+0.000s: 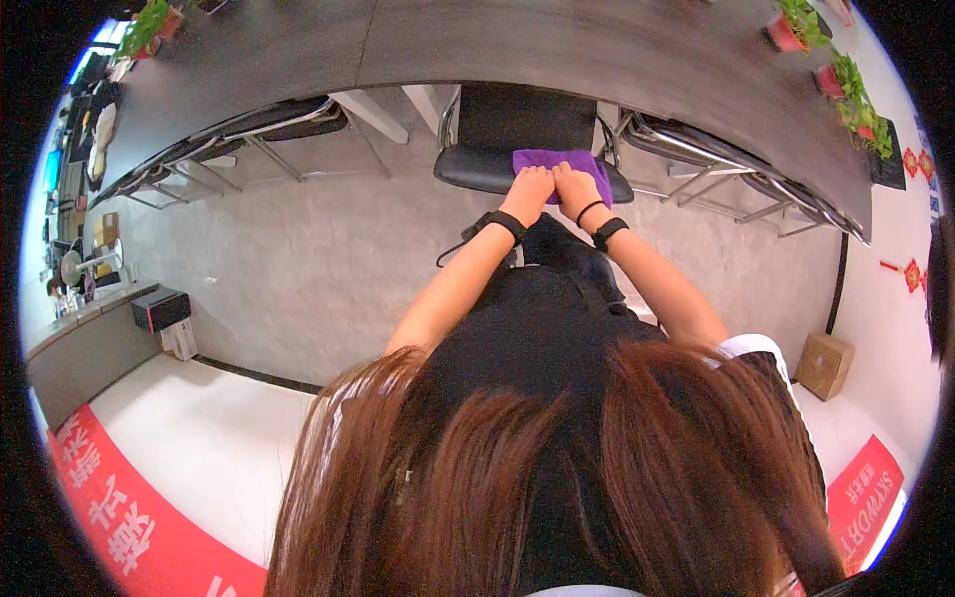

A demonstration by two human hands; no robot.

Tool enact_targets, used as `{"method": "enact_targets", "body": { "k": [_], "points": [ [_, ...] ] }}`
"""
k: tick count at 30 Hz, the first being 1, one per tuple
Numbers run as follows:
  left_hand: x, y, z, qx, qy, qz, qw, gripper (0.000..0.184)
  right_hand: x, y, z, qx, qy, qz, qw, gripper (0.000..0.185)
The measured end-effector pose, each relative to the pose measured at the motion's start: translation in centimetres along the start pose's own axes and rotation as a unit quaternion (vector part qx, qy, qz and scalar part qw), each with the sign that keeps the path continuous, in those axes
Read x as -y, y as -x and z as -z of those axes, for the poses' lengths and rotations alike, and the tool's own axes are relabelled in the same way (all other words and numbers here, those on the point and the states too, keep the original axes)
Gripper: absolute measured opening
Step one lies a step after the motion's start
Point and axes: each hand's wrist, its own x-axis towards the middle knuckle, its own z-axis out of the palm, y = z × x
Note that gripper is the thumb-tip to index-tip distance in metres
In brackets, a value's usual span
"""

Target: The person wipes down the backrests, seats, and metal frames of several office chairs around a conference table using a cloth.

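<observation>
A purple cloth [595, 171] is spread over the front of a black chair seat [476, 169], in the upper middle of the head view. My left hand [534, 187] is closed on the near left edge of this cloth. Right beside it, almost touching, my right hand [574, 185] grips the near edge too. Both hands have their fingers curled, and the fingertips are partly hidden. Each wrist wears a black band. The chair's black backrest [527, 114] stands behind the cloth, close to the table.
A long dark table [477, 45] runs across the top, with more chairs [261, 129] pushed under it. Potted plants [841, 85] stand on the table at right. A cardboard box [824, 365] sits by the right wall, and a black box [161, 309] at left.
</observation>
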Motion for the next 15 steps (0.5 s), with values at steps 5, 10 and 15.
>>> {"method": "enact_targets", "body": {
  "k": [5,10,15],
  "points": [
    [-0.9,1.5,0.5,0.014,0.009,-0.001,1.0,0.023,1.1,1.5,-0.4,0.036,0.036,-0.008,0.999,0.037],
    [-1.4,2.9,-0.8,-0.001,0.017,-0.022,1.0,0.024,1.4,3.1,-2.0,0.029,0.051,-0.003,0.998,0.045],
    [-1.6,3.1,-0.6,0.001,0.027,-0.013,1.0,0.028,2.0,3.3,-1.8,0.024,0.054,-0.012,0.998,0.043]
  ]
}}
